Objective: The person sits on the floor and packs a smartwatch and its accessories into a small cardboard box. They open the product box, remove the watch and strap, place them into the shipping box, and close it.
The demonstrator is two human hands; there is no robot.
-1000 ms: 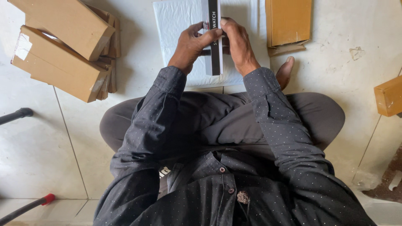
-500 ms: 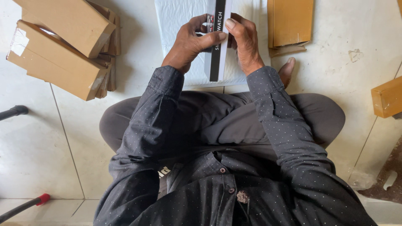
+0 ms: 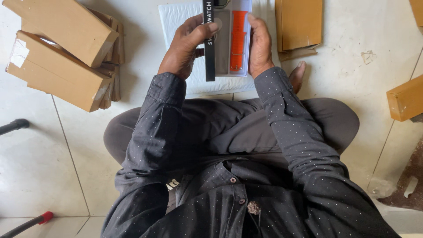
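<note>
Left hand (image 3: 185, 46) and right hand (image 3: 260, 46) both grip a long clear box (image 3: 229, 42) between them — now raised and turned face-up, so the orange strap (image 3: 238, 42) inside shows. White padded envelope (image 3: 180, 26) lies beneath; cardboard boxes (image 3: 66, 48) left of the hands.

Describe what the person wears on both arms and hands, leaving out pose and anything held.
Both arms are covered by long sleeves of a dark shirt sprinkled with tiny white dots, ending in buttonless-looking cuffs at the wrists. The left hand and right hand are bare: no gloves, and no rings or watch that can be seen. The shirt front has small dark red buttons.
</note>
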